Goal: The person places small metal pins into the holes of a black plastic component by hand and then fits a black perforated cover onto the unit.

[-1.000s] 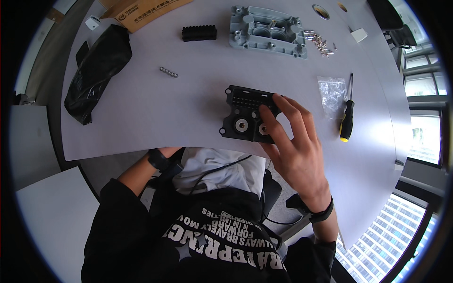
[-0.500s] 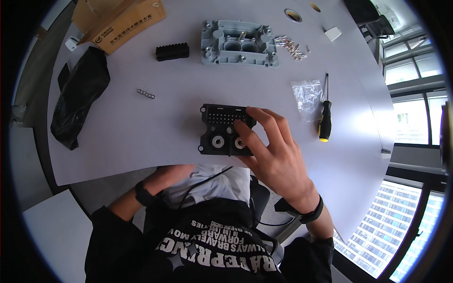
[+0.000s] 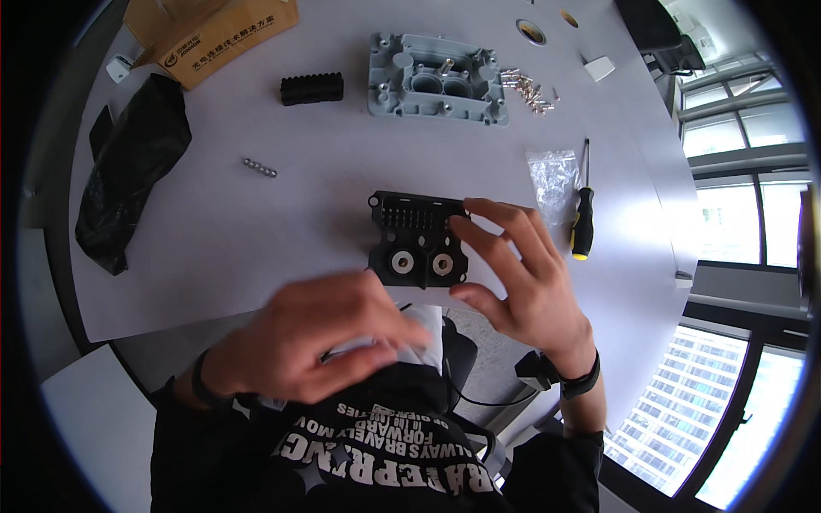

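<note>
A black connector block lies near the table's front edge, with rows of small holes across its top and two round metal-ringed sockets below. At its right side, my right hand has its fingers spread. The fingertips touch or nearly touch the block's upper right corner, and the thumb is apart from them by the lower right corner. In front of the table edge, my left hand is raised, smeared by motion. Its fingers point right, and whether they hold anything cannot be made out.
Farther back are a grey metal housing, a pile of small metal pins and a black ribbed block. A short metal piece lies left. Clear plastic bag and screwdriver sit right; black bag and cardboard box left.
My left hand has come up from below the table edge and moved right. My right hand has slid off the block's face toward its right side, and its thumb now shows.
</note>
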Tool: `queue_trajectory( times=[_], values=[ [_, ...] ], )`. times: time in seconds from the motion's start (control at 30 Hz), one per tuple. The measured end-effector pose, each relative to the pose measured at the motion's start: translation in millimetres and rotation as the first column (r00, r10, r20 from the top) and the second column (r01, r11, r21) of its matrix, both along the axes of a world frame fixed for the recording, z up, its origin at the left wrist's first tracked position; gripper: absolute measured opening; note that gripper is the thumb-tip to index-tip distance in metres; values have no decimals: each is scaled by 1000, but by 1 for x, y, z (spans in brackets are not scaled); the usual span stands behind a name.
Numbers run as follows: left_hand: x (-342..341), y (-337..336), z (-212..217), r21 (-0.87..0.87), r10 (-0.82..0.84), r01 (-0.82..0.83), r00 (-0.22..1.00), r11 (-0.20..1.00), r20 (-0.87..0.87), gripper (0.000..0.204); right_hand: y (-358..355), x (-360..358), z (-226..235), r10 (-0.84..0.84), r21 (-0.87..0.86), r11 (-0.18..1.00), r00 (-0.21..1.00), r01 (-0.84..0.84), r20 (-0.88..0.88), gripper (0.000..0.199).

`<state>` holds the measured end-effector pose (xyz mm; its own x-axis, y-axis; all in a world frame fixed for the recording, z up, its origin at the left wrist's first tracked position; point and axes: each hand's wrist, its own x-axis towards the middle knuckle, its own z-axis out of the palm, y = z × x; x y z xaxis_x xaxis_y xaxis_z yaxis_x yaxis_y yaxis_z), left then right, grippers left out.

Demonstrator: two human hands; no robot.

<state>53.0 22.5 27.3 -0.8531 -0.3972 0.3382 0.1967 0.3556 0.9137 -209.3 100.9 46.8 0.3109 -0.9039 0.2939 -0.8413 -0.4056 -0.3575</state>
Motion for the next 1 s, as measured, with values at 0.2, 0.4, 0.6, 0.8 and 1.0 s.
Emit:
queue_trajectory(
  times=[0.2,0.4,0.6,0.8,1.0],
  values=[
    [-8,-20,-40,-296,422,-398,906,868,18,60,-28,-48,11,-231,-5,973,968,231,-95,34],
    [-16,-7,-66,-236,376,-344,920,909,108,95,-86,-160,-4,-462,10,885,880,466,-112,26],
    [-16,-12,-63,-263,376,-343,923,902,85,88,-141,-192,-36,-627,122,746,752,655,-205,23],
    [-15,-10,-63,-249,363,-325,923,913,125,86,-172,-208,-58,-699,134,633,637,763,-326,26],
    [-16,-11,-67,-217,370,-341,923,915,110,86,-174,-217,-67,-671,62,685,662,726,-335,23]
  ],
)
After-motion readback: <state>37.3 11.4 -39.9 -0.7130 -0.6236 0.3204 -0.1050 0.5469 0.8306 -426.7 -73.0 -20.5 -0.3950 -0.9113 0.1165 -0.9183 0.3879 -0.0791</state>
